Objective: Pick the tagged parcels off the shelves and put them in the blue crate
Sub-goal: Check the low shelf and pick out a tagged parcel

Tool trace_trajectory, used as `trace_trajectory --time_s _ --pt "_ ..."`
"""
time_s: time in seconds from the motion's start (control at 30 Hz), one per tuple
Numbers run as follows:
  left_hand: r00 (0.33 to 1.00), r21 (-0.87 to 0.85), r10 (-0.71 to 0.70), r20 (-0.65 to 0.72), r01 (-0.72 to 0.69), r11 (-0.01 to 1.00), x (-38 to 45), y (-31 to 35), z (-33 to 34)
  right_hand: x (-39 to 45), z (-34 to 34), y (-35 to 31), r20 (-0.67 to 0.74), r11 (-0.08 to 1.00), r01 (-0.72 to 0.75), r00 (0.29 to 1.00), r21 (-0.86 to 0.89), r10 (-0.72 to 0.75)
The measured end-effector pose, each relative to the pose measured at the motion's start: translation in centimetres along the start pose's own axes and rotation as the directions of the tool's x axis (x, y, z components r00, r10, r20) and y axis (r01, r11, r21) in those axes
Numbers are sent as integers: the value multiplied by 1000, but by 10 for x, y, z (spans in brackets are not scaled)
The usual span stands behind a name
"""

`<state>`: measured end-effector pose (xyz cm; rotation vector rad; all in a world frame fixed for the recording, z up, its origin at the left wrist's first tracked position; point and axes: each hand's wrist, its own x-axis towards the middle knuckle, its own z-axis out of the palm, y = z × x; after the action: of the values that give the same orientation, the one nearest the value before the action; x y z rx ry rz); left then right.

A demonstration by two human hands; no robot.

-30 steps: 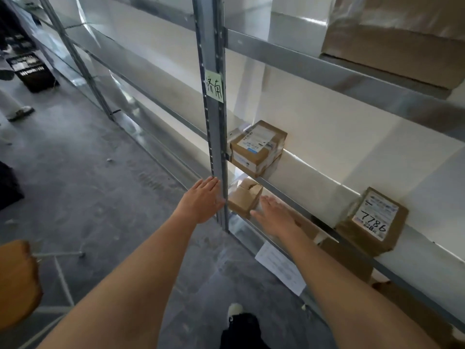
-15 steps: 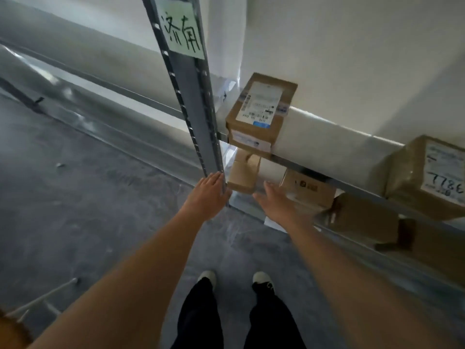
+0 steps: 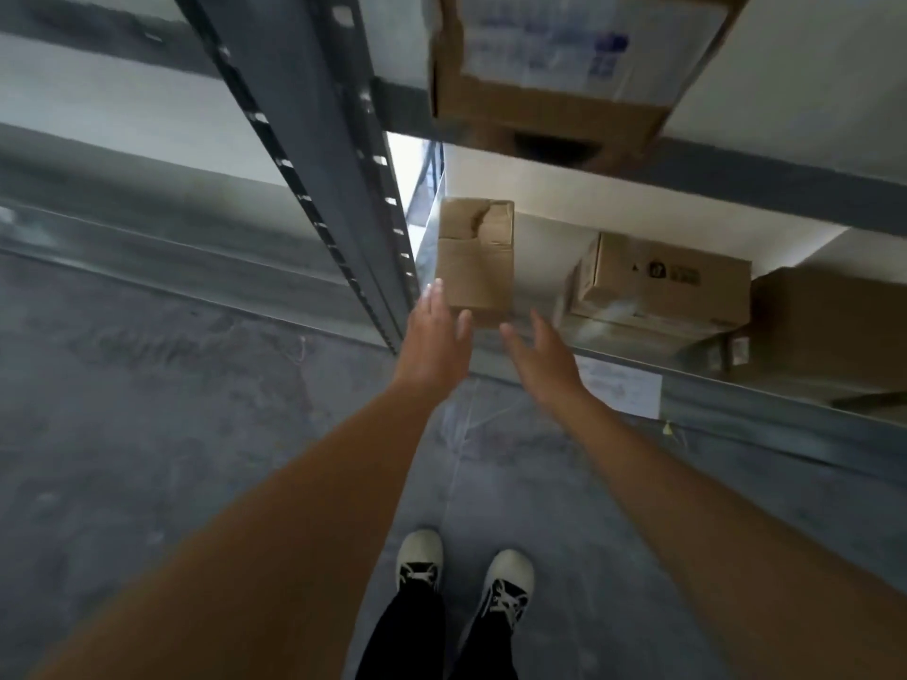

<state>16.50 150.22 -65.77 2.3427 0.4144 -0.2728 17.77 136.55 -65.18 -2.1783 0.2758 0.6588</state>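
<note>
A small brown cardboard parcel (image 3: 475, 255) with a dented top stands at the left end of the lowest shelf, beside the grey upright post (image 3: 314, 154). My left hand (image 3: 434, 343) reaches toward its left front corner with straight fingers, the fingertips at the parcel's edge. My right hand (image 3: 542, 363) is stretched out just right of the parcel's front, fingers straight, holding nothing. No tag shows on this parcel from here. The blue crate is out of view.
A labelled parcel (image 3: 564, 56) sits on the shelf above. Further right on the lowest shelf lie a printed box (image 3: 662, 282) and a larger brown box (image 3: 829, 326). A white paper label (image 3: 621, 390) hangs on the shelf rail. Grey concrete floor and my shoes (image 3: 464, 571) below.
The camera has dropped and moved in toward the lowest shelf. My left hand has left the upright post, and both hands have closed in on the small parcel.
</note>
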Motion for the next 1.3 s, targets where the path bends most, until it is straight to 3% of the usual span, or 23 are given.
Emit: trace_trajectory --time_s 0.17,0.33,0.47,0.53,0.67,0.8,0.87,1.03,1.3 --pt "973 -269 -231 -3 221 937 37 -8 31 57 30 -5 -60 975 -110 991 192 123" --pt "882 -580 -469 43 405 707 54 -1 38 79 39 -11 -13 938 -165 984 306 177" --pt "885 -666 -465 2 348 660 51 -1 23 73 24 -11 -64 932 -112 988 345 143" --pt "906 -723 -421 -34 269 636 47 5 15 65 12 -16 -121 885 -59 984 463 129" --pt "895 -870 -447 -9 213 444 39 23 -1 42 -21 -24 -168 758 20 979 652 119" --pt "920 -864 -386 -71 137 484 33 33 -9 30 -39 -27 -191 765 69 979 641 72" --pt "939 -869 -341 -49 128 478 34 40 -14 28 -40 -25 -173 756 39 980 653 99" --pt "974 -808 -226 12 142 571 39 44 -18 24 -39 -14 -127 739 11 987 674 102" --pt "958 -803 -274 90 233 548 26 28 2 22 -44 -10 -80 823 -23 993 567 83"
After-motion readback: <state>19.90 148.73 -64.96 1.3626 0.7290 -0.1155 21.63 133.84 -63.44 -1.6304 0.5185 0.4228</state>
